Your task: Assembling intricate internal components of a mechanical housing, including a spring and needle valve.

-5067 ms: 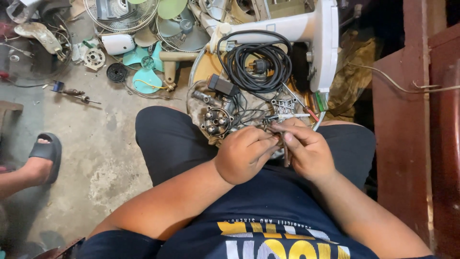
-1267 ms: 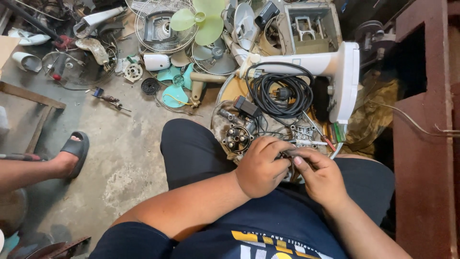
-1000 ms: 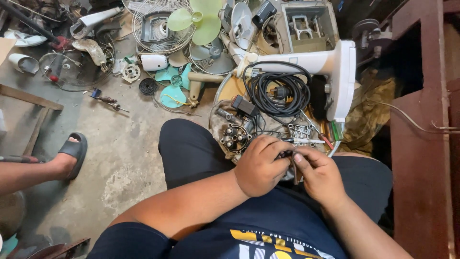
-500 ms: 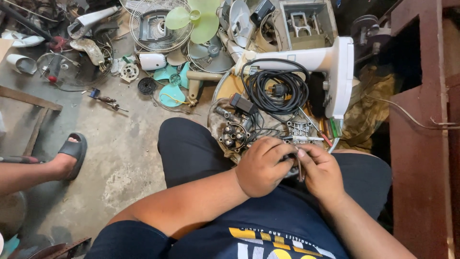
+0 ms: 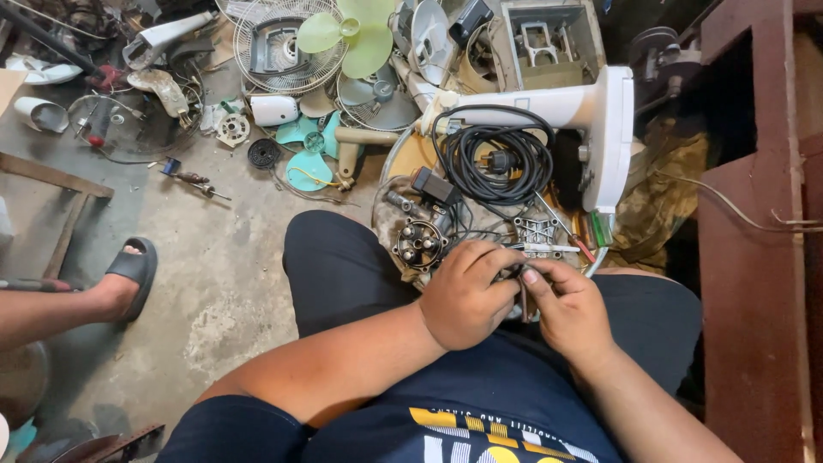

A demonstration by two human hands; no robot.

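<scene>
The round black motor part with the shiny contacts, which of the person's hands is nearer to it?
Left. The left hand sits just right of and below the round black motor part, nearly touching it. The right hand lies farther right, beyond the left hand.

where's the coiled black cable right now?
In the head view, the coiled black cable lies right of centre on the round tray, just beyond both hands, against the white fan stand.

Small dark metal part (image 5: 520, 283), mostly hidden, pinched between both hands' fingers (image 5: 536, 276), above the lap
</scene>
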